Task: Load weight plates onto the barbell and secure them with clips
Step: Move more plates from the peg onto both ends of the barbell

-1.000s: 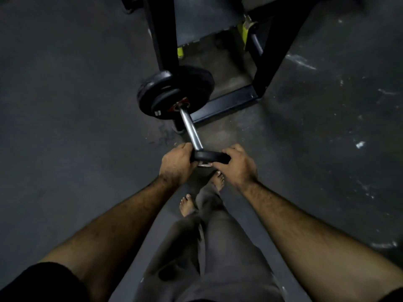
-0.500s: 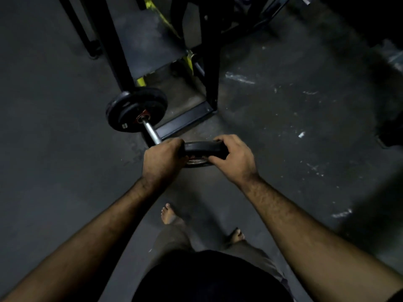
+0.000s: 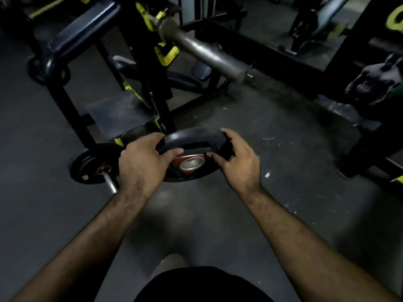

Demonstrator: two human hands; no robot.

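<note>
Fingers point(image 3: 174, 151) of left hand point(image 3: 141, 166) and right hand point(image 3: 239, 164) curled round opposite rims of weight plate point(image 3: 192, 137); rigid, probably heavy, smooth; two-handed rim grip suited.

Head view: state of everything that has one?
held plate: tilted, off the barbell, in both hands
left hand: grips the plate's rim
right hand: grips the plate's rim
barbell: far end carries loaded plates; clip cannot be told
machine sleeve: bare

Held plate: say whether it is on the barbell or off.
Off, it seems: left hand and right hand grip the plate, and the barbell shaft runs left of its hub, near end hidden.
</note>
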